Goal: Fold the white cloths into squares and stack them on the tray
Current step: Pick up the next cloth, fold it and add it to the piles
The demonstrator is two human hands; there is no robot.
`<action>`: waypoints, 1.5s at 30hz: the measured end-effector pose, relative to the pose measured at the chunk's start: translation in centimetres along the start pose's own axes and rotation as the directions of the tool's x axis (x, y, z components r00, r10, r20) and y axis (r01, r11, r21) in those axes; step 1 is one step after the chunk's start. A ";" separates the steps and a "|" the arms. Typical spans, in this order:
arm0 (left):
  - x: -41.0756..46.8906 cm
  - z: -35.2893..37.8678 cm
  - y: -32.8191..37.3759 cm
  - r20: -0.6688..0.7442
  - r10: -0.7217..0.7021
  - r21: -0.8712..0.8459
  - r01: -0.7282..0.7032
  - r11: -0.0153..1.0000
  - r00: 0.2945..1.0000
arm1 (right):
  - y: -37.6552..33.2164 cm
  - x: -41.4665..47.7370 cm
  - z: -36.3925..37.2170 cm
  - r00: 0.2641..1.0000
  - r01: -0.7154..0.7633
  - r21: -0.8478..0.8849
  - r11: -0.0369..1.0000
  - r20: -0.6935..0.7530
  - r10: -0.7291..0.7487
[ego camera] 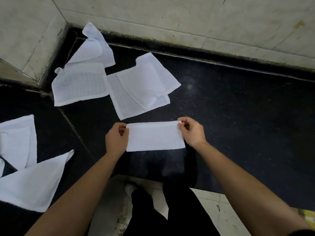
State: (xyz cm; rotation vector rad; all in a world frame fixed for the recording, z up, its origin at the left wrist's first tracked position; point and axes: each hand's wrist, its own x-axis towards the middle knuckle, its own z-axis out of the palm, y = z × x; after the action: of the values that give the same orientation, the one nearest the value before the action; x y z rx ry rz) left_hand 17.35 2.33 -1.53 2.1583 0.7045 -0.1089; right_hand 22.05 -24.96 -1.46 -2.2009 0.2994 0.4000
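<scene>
Holding a half-folded cloth (156, 137) by its far corners, the person stands at the near edge of a black worktop (238, 108). The left hand (117, 138) pinches the left corner between thumb and curled fingers, and the right hand (192, 132) pinches the right corner the same way, so both are closed on the cloth. It is a wide rectangle, seemingly doubled once, stretched flat between the hands. Whether its near edge rests on the worktop or hangs just above it, I cannot tell. Gripping both corners likely keeps the layers lined up and the edge straight, ready for a second fold, one end over the other, to make a square.

Beyond it more cloths wait. A flat cloth (80, 84) lies toward the back left, its far edge under a crumpled cloth (95, 48) that climbs the corner of the tiled wall (187, 17). Just beside them an overlapped pair (136, 97) lies spread, one partly across the other. Two side cloths (30, 181) lie at the left edge, well apart from the hands. They are loosely spread, probably dropped within reach rather than sorted.

No tray is in view, so no stack can be judged, and most of the job seems to remain
</scene>
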 end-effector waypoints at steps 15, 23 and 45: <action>-0.6 0.6 -1.5 -0.040 0.543 0.392 -0.486 0.781 0.839 | 0.3 -2.8 1.1 0.918 0.310 -0.357 0.881 -0.129 -0.375; 0.0 1.6 -3.7 0.466 0.513 0.599 -0.684 0.417 0.721 | -0.8 -3.8 8.5 0.848 0.503 -0.660 0.558 0.253 -0.466; 0.0 2.2 -4.8 0.446 0.410 0.647 -0.603 0.466 0.795 | 3.3 -4.2 2.4 0.971 0.168 -0.645 0.745 -0.021 -0.237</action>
State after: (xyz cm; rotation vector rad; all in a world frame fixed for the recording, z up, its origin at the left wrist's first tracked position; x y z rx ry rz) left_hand 15.22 3.05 -6.28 3.0272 -0.2611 -0.3940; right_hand 16.60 -24.71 -3.59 -2.9047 -0.0486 0.2897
